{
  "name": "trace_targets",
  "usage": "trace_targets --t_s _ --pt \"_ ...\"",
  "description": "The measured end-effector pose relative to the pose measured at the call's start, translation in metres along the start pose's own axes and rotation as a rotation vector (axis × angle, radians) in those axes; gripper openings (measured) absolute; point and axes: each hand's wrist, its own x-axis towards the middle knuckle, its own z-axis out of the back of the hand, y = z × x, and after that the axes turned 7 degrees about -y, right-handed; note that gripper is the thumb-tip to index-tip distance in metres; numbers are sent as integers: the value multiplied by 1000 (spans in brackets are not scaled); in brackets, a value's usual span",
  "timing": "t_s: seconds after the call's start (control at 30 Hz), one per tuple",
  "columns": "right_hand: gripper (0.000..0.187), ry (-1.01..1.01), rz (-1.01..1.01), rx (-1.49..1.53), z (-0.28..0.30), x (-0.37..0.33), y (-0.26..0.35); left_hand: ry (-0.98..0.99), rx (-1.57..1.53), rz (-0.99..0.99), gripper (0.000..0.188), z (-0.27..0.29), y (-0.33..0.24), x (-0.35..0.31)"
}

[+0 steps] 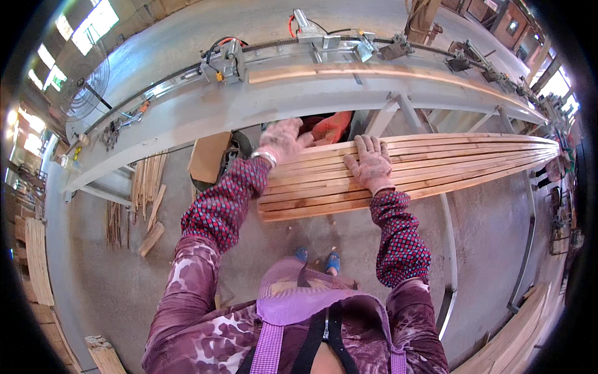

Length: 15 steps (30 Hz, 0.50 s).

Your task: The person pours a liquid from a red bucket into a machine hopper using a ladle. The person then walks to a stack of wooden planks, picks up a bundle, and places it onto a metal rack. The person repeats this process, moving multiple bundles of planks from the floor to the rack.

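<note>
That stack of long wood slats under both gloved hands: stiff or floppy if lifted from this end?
The wood slats look thin and very long, so they would probably sag. Loose layers may slide apart. The left hand and right hand press flat on the end, not gripping.

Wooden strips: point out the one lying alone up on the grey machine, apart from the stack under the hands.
It is the single long strip on the machine bed, beside the clamps. The others lie stacked lower down, under the gloved left hand and right hand.
</note>
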Motion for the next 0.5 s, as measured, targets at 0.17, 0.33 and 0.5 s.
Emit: trace_targets --t_s 0.17,0.33,0.5 --pt "71 -25 24 16 -2 0 -4 -42 124 128 63 -6 69 39" --pt "70 76 -2 17 -3 5 4 427 -114 52 71 10 142 57" --pt "67 72 -36 -25 -3 1 -7 754 -93 143 68 19 100 51"
